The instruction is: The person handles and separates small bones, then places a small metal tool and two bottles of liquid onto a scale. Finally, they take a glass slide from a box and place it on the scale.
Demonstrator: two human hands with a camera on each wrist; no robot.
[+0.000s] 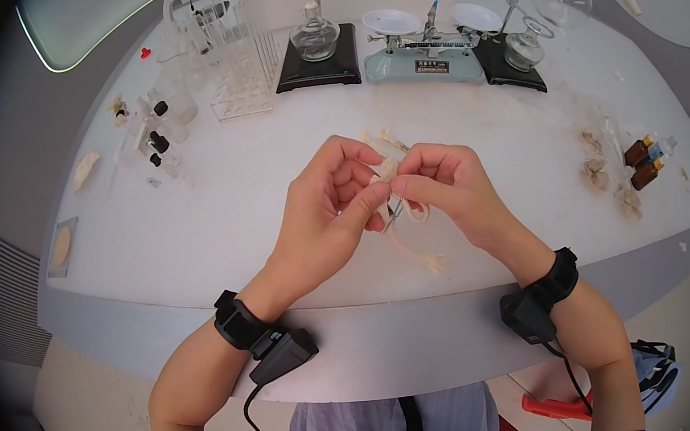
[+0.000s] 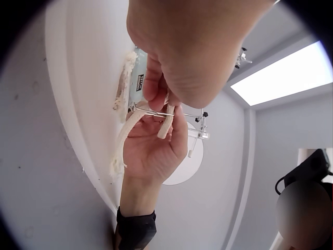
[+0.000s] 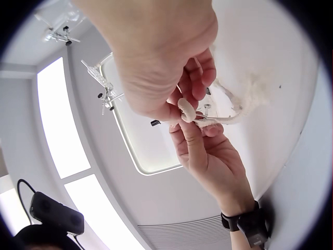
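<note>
The curved front edge of the tabletop (image 1: 511, 126) runs beneath both forearms at 6 o'clock. Just inside it, the left hand (image 1: 318, 217) and right hand (image 1: 454, 189) pinch a cream cord (image 2: 126, 138), one frayed end trailing toward 6. White surface extends outward to dropper bottles (image 1: 160, 143) at 10 and amber bottles (image 1: 645, 173) at 3. Farther, a balance (image 1: 421, 65) stands near 12, before grey walls (image 1: 8, 169).
</note>
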